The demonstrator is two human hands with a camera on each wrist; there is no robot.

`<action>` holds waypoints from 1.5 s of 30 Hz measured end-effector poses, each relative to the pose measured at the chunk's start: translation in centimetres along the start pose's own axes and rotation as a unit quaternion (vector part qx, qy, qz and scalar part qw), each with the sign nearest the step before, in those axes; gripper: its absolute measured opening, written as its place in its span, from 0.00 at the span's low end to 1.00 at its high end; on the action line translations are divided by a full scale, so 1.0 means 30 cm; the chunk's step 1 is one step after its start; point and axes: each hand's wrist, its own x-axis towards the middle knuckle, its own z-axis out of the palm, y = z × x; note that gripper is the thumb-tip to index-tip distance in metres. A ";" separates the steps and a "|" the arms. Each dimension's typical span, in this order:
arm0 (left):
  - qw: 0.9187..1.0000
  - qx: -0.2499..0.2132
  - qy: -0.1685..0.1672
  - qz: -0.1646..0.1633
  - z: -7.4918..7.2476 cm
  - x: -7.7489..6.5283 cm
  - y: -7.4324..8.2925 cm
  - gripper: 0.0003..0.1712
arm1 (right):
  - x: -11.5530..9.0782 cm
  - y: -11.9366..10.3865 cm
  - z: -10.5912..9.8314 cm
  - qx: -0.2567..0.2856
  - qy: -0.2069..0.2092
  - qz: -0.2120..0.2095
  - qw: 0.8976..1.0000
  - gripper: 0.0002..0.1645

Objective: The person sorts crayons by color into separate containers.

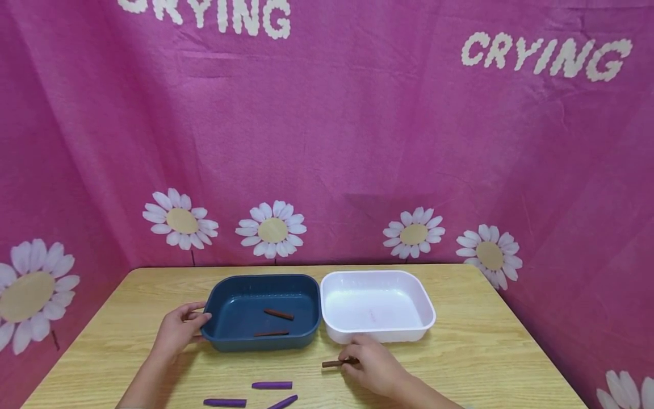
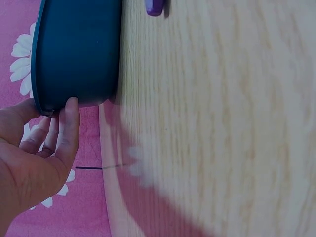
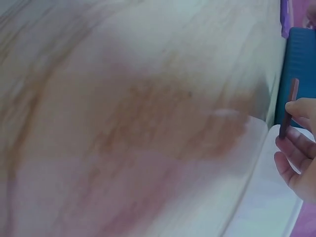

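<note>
My left hand point(image 1: 179, 329) grips the left end of a dark blue plastic tray point(image 1: 260, 344), thumb over the rim and fingers against the outside wall. Two brown crayons, one toward the back point(image 1: 279, 314) and one near the front wall point(image 1: 272, 333), lie inside that tray. In front of a white tray point(image 1: 409, 335), my right hand point(image 1: 375, 366) pinches another brown crayon point(image 3: 290, 106) between thumb and fingers. The crayon's free end points left in the head view. Part of it is hidden by the fingers.
Three purple crayons point(image 1: 272, 385) lie on the wooden table point(image 1: 470, 352) near its front, left of my right hand. The two trays stand side by side. A pink cloth point(image 1: 327, 142) with daisies hangs behind the table and along both sides.
</note>
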 end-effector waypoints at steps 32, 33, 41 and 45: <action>1.000 -0.019 -0.003 0.005 -0.006 0.005 -0.005 0.29 | 0.117 -0.057 -0.091 0.051 -0.002 0.027 0.998 0.05; 1.000 -0.020 -0.004 0.005 -0.006 0.005 -0.004 0.29 | 0.121 -0.056 -0.091 0.051 0.001 0.026 0.998 0.05; 1.000 -0.014 -0.004 0.005 -0.005 0.001 -0.003 0.28 | 0.151 -0.055 -0.098 0.055 0.017 0.023 0.998 0.04; 1.000 -0.015 -0.004 0.005 -0.005 0.002 -0.003 0.28 | 0.173 -0.057 -0.103 0.061 0.014 0.027 0.998 0.04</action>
